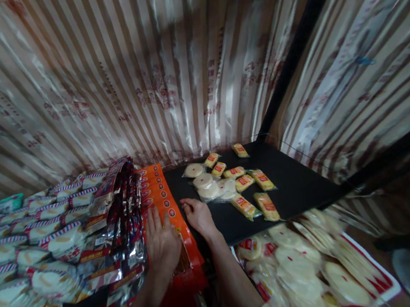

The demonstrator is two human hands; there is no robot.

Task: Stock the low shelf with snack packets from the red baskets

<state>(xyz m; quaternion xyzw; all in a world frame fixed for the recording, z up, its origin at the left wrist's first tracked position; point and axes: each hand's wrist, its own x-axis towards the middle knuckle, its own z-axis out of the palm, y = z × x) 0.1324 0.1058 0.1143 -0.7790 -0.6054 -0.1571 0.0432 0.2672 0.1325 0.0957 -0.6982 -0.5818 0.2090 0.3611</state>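
Observation:
My left hand (161,243) lies flat, fingers stretched out, on a row of orange packets (162,193) with round dark emblems. Just right of these packets, my right hand (199,215) is closed in a loose curl at the edge of the black surface (292,175). Nothing shows between its fingers, and whether it touches the packets I cannot tell. Beyond it lie round, pale flat cakes (208,187) in clear wrap. Several small yellow packets (246,205) are scattered beside them. Dark red shiny packets (121,216) stand in a row left of the orange ones.
White packets with striped ends (52,222) fill the left side, with green packets (7,203) at the far left. A box (386,283) at the lower right holds wrapped round cakes and more packets. Striped sheeting (173,64) hangs behind, with a dark pole (289,48) at the right.

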